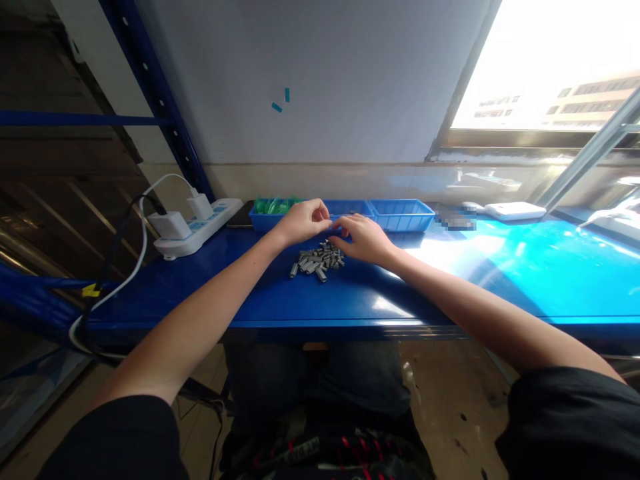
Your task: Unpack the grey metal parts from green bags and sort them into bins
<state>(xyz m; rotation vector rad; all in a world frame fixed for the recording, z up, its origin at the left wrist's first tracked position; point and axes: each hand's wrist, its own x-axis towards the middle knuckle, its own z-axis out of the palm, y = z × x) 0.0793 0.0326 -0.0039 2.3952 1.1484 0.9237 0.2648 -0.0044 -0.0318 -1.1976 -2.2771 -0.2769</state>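
Note:
A pile of small grey metal pieces lies on the blue table. Above its back edge my left hand is closed in a pinch, in front of the blue bins. My right hand is beside it, fingers curled and bent toward the left fingertips, its thumb over the right of the pile. Whatever the fingertips hold is too small to make out. Behind the hands stands a row of blue bins; the left one holds green items, and the middle one is partly hidden by my hands.
On the left lies a white power strip with two plugged-in adapters and cables. A white device rests at the back right, near a blurred object. Blue shelf posts rise at the left.

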